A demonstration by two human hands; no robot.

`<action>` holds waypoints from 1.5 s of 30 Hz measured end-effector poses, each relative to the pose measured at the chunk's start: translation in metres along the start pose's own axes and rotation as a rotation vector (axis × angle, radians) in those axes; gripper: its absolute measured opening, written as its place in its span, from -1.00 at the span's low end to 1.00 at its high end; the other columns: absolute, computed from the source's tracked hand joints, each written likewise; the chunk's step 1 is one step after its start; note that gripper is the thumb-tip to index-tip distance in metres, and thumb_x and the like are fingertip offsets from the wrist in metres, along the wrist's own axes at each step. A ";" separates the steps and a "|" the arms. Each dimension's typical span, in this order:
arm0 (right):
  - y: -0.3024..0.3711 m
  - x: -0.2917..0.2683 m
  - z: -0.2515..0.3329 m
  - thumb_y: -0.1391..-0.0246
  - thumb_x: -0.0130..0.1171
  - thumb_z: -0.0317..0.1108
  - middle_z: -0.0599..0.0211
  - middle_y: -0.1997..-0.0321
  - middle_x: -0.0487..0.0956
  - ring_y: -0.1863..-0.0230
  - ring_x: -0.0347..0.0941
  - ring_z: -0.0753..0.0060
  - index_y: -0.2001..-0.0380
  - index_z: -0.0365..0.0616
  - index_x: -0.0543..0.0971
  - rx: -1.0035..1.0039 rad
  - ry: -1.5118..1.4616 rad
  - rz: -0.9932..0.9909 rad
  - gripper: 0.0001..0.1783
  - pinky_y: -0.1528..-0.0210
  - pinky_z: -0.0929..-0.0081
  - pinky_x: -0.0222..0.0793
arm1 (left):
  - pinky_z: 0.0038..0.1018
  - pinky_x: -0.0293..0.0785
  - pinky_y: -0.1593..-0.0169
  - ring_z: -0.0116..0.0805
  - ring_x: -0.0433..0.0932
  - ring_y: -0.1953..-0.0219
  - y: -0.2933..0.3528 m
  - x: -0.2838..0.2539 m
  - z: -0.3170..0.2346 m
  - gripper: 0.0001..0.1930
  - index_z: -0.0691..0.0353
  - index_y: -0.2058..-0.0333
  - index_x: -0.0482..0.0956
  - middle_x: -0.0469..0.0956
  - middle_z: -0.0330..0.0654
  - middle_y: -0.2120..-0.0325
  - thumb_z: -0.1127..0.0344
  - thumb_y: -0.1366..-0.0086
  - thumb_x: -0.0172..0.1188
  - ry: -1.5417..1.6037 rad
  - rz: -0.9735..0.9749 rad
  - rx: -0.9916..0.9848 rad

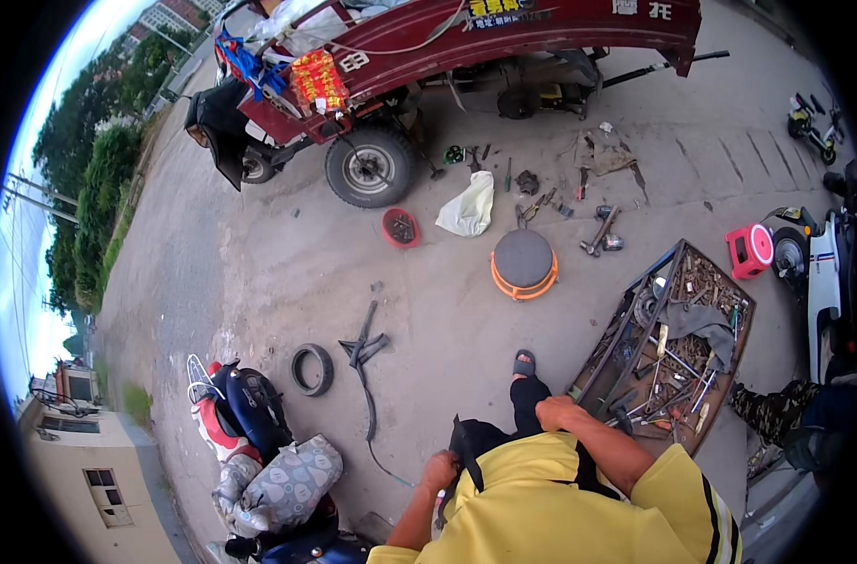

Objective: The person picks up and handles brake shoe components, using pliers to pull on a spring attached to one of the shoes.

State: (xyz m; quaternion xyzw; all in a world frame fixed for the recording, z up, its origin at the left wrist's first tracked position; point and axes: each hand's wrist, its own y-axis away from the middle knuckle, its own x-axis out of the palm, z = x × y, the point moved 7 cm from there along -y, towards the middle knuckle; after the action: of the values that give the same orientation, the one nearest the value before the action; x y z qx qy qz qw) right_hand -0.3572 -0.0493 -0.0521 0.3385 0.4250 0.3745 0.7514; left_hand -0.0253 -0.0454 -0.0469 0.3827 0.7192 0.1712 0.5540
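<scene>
Left hand (440,469) curled by black fabric (472,446); right hand (560,413) curled by dark trousers (526,406), a tool tray (720,272) at its two o'clock. I couldn't tell if either gripped.

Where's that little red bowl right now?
In the head view, upper middle: the red bowl stands just below the big upright wheel, left of the pale bag.

Outdoors, grey concrete ground (259,273) spreads under soft, even daylight, with dark parallel slits (732,160) toward the upper right. A round stool (523,259) with a grey top and orange rim stands on it. Left, a beige building (62,456) has a paned window (109,496); beyond rise green trees (99,160), 2 utility poles (47,191) and cloudy sky (24,273).
</scene>
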 end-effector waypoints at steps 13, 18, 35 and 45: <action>0.037 -0.128 -0.091 0.03 0.29 -0.57 0.49 0.41 0.57 0.40 0.52 0.63 0.22 -0.21 0.56 0.042 -1.545 0.224 -0.75 0.34 0.62 0.46 | -0.26 0.40 -0.17 0.00 0.48 -0.10 -0.138 -0.286 -0.098 -0.65 0.18 -0.08 0.51 0.52 0.04 -0.04 0.37 -0.32 0.09 0.642 0.320 1.141; -0.019 -0.235 -0.089 0.06 0.26 -0.53 0.59 0.51 0.48 0.52 0.35 0.73 0.28 -0.19 0.58 -0.024 -1.397 0.212 -0.79 0.47 0.65 0.24 | -0.28 0.33 -0.23 -0.02 0.42 -0.16 -0.283 -0.309 -0.093 -0.57 0.18 -0.12 0.49 0.43 0.05 -0.13 0.52 -0.26 0.11 0.660 0.695 0.913; -0.287 -0.385 -0.133 0.04 0.20 -0.33 0.34 0.40 0.63 0.37 0.55 0.51 0.22 -0.27 0.63 -0.031 -1.243 0.619 -0.68 0.30 0.52 0.46 | -0.46 0.34 0.37 -0.47 0.41 0.49 -0.611 -0.337 -0.231 -0.76 0.38 0.34 0.55 0.47 -0.27 0.55 0.29 -0.13 0.13 0.448 1.575 0.339; -0.643 -0.464 -0.404 0.23 0.52 -0.16 0.02 -0.32 0.20 -0.30 0.29 -0.14 -0.41 0.09 0.08 0.365 -0.355 -0.131 0.15 -0.30 0.05 0.26 | -0.09 0.50 0.24 0.12 0.61 0.30 -0.906 -0.207 -0.274 -0.80 0.29 0.39 0.59 0.62 0.04 0.47 0.31 -0.17 0.04 -0.152 0.897 0.501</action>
State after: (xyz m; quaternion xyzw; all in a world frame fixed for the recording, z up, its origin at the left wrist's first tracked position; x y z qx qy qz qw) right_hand -0.7067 -0.6830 -0.5704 0.5008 0.3681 0.1767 0.7632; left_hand -0.5871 -0.7371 -0.4266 0.7857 0.4611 0.1860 0.3682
